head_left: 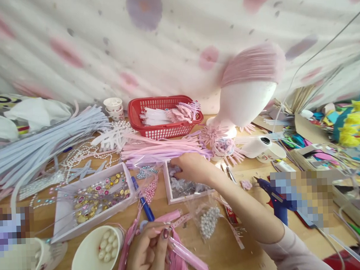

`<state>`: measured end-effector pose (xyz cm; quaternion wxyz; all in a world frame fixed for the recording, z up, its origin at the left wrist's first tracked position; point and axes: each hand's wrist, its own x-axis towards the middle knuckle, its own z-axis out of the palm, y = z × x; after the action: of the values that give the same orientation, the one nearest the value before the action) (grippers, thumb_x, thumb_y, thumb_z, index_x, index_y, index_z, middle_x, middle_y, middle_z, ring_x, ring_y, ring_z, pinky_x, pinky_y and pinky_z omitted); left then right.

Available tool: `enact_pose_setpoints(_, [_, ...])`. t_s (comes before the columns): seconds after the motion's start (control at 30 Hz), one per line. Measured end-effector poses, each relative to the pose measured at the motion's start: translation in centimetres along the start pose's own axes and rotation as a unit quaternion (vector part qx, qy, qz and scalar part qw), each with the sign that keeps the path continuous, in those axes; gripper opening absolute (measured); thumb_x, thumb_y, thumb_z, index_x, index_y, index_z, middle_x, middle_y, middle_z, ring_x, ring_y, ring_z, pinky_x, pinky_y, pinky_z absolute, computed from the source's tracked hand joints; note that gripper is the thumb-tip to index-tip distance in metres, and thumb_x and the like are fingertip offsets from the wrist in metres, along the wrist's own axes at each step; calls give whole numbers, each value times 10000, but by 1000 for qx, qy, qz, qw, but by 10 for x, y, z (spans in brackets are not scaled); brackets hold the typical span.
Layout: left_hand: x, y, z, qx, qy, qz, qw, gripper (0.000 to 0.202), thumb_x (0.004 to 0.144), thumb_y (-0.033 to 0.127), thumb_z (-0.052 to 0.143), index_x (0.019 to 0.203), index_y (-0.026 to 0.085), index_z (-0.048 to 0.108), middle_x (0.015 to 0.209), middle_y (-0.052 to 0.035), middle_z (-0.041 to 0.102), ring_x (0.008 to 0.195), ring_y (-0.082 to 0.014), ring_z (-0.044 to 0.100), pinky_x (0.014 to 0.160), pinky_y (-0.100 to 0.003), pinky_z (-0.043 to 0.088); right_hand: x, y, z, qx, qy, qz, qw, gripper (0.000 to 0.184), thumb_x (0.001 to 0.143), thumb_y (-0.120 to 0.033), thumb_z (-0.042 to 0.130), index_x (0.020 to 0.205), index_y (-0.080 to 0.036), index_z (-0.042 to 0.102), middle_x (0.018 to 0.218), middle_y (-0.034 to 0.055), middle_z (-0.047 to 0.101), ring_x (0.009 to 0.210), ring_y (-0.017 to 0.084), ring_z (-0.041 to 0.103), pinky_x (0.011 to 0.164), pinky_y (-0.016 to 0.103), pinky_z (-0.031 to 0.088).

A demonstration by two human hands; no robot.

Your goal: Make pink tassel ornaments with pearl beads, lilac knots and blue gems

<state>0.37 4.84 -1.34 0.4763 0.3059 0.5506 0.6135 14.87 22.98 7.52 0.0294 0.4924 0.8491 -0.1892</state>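
At the bottom centre, my left hand (148,248) is closed, pinching the top of a pink tassel (177,259) between thumb and fingers. Glossy pink tubes (188,255) stick out beside the tassel. My right hand (191,168) reaches into a small white box (170,194) of translucent, flower-like pieces (182,188). Its fingers curl down among them, and whatever they grip is hidden. Just in front of this box lies a bag of silvery pearl beads (209,223). A blue pen (145,205) rests between the two boxes.
A white tray (93,224) holds gold and gem buttons. Left front stands a cup (80,252) with white beads. Behind are pipe cleaners (165,145), a red basket (166,131) and a foam head (245,103). A blue glue gun (276,198) stands at right.
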Motion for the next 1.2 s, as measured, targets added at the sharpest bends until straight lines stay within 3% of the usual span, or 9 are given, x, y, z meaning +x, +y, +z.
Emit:
enact_pose_setpoints(0.17, [1, -1, -1, 1, -6, 16, 1000, 223, 807, 416, 774, 760, 215, 690, 805, -19, 718, 635, -138, 650, 552, -193, 548, -14, 15, -17, 151, 37, -23, 988, 106, 856, -195, 576, 776, -191, 646, 659, -5, 633, 606, 138, 521, 616, 266, 338])
enact_pose_setpoints(0.3, [6, -5, -8, 32, -30, 30, 999, 179, 823, 364, 758, 763, 205, 702, 798, -35, 718, 612, -144, 645, 527, -196, 546, -24, 29, -21, 291, 71, 4, 954, 360, 969, -397, 433, 670, -206, 490, 577, -33, 523, 519, 108, 449, 549, 252, 348])
enact_pose_setpoints(0.4, [12, -7, -14, 71, -66, 86, 992, 115, 818, 294, 752, 757, 202, 722, 889, -62, 736, 719, -180, 693, 579, -212, 575, -35, 35, -18, 365, 110, 22, 924, 373, 961, -457, 437, 696, -205, 512, 600, -44, 475, 543, 110, 428, 542, 249, 351])
enact_pose_setpoints(0.53, [15, -4, -14, 114, -67, 163, 978, 109, 835, 250, 715, 734, 211, 709, 898, -50, 716, 834, -189, 703, 689, -217, 593, -45, 38, -14, 440, 122, 49, 888, 215, 848, -351, 644, 710, -187, 623, 667, -23, 564, 634, 124, 517, 616, 245, 430])
enact_pose_setpoints(0.67, [15, 8, -9, 147, -88, 179, 969, 118, 859, 259, 683, 750, 219, 702, 892, -36, 709, 836, -177, 694, 672, -199, 571, -46, 38, -10, 543, 91, 84, 831, 150, 879, -314, 616, 828, -188, 680, 743, 28, 699, 706, 157, 662, 685, 265, 539])
enact_pose_setpoints(0.8, [24, 31, 5, 179, -114, 175, 961, 144, 894, 271, 636, 778, 212, 697, 968, -49, 701, 896, -183, 676, 656, -212, 534, -45, 36, -10, 624, 57, 117, 770, 146, 941, -255, 536, 956, -189, 665, 810, 73, 764, 747, 170, 737, 712, 270, 589])
enact_pose_setpoints(0.97, [53, 58, 38, 230, -146, 259, 926, 157, 904, 193, 581, 815, 184, 711, 913, -51, 714, 734, -153, 644, 632, -254, 495, -47, 30, -10, 690, 31, 130, 711, 231, 995, -211, 411, 1000, -175, 640, 851, 94, 786, 774, 176, 764, 791, 313, 611])
enact_pose_setpoints(1.1, [77, 63, 65, 265, -171, 292, 903, 163, 850, 110, 606, 810, 178, 749, 1000, -79, 755, 806, -185, 679, 717, -298, 519, -50, 26, -6, 722, 24, 115, 682, 207, 975, -174, 447, 975, -160, 654, 857, 97, 788, 764, 188, 761, 830, 364, 613])
enact_pose_setpoints(1.2, [85, 62, 77, 275, -180, 291, 898, 170, 831, 95, 618, 816, 181, 765, 933, -77, 762, 778, -188, 678, 707, -298, 520, -52, 27, -4, 743, 37, 93, 662, 172, 956, -173, 498, 959, -167, 670, 908, 87, 786, 783, 183, 749, 820, 358, 609])
